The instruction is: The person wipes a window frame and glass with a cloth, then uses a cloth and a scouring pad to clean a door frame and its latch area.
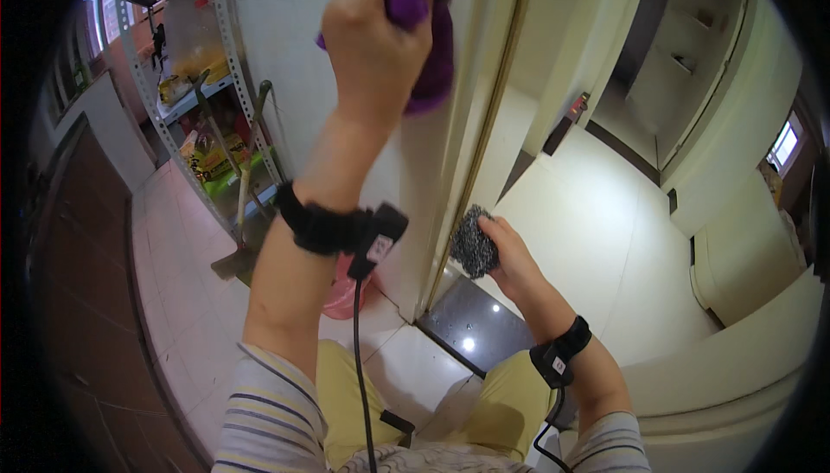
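My left hand (376,25) is raised at the top of the view, its fingers closed around a bunched purple cloth (436,71). Part of the cloth hangs down beside the door frame (483,116) and the white wall (285,25); whether it touches them I cannot tell. Lower and to the right, my right hand (515,256) grips a grey metal scouring pad (475,243) between thumb and fingers. The pad is close to the frame's lower part, above the dark stone threshold (476,317). A black strap with a cabled device circles each forearm.
A metal shelf rack (224,38) with bagged goods stands at the left, long-handled tools (246,168) leaning by it. Behind my left forearm, a pink plastic bin (343,298) sits on the tiles. Beyond the threshold lies a pale floor (583,213); a brown door (84,265) is far left.
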The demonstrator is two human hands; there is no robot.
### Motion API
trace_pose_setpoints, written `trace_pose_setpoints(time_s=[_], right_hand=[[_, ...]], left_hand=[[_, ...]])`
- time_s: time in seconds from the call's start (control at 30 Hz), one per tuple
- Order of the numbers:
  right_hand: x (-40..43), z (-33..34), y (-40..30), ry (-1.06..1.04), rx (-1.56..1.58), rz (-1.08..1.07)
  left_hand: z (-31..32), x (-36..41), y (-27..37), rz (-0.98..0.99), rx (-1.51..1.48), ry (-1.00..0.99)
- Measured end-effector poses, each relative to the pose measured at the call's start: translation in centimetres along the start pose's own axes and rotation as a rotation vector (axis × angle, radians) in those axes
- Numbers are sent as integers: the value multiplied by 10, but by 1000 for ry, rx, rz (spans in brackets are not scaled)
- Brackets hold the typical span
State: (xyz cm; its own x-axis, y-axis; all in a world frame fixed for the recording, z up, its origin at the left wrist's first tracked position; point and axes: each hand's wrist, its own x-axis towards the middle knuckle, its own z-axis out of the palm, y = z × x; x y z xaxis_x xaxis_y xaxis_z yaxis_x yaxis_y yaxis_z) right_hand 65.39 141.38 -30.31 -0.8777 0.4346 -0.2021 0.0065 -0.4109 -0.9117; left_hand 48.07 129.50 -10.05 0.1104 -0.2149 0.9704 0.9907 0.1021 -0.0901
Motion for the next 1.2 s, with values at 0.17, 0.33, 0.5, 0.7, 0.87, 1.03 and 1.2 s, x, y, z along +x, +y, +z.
trace_pose_setpoints(time_s=[0.17, 0.33, 0.5, 0.7, 0.87, 1.03, 1.2], right_hand=[[2, -4, -4, -34, 145, -7], [-1, -6, -1, 11, 73, -80], [-3, -1, -18, 77, -83, -308], [11, 46, -121, 307, -337, -1111], [33, 91, -152, 549, -480, -1337], [23, 77, -98, 536, -531, -1029], [28, 86, -130, 575, -526, -1159]], left_hand=[[-7, -38, 10, -37, -5, -49], [-30, -86, 45, -78, 3, -231], [-23, -87, 52, -71, 90, -292], [-25, -106, 60, -179, 51, -230], [-29, -115, 61, -237, 25, -229], [-33, -124, 68, -287, 7, -216], [-42, -135, 68, -338, -24, -263]])
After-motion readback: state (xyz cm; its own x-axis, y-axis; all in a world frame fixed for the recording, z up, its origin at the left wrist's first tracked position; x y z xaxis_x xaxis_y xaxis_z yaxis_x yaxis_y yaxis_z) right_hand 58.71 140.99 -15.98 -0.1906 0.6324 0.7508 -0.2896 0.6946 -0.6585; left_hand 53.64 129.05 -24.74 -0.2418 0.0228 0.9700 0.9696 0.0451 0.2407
